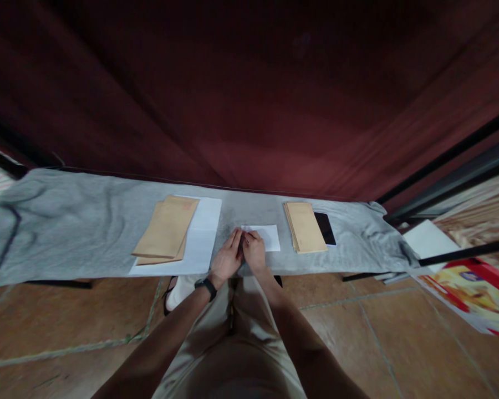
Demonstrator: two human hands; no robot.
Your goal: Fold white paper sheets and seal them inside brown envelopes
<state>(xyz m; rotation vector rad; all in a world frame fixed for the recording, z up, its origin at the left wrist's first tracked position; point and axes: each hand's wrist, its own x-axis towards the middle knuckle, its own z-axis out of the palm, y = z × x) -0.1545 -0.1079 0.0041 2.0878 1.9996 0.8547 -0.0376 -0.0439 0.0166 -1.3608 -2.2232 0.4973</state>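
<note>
A small white folded sheet of paper (pixel 268 237) lies on the grey cloth in front of me. Both hands meet at its left end. My left hand (pixel 228 256), with a dark watch on the wrist, has its fingers stretched out and lying flat beside the paper's left edge. My right hand (pixel 254 250) has curled fingers closed at that same end and covers part of the sheet. The fingertips are partly hidden where the hands touch.
On the left, brown envelopes (pixel 166 228) lie over larger white sheets (pixel 203 233). To the right are a stack of smaller brown envelopes (pixel 305 227) and a dark-screened device (pixel 325 228). The grey cloth (pixel 87 221) covers a narrow bench against a dark red panel (pixel 249 111). A red and yellow box (pixel 474 291) is at the right.
</note>
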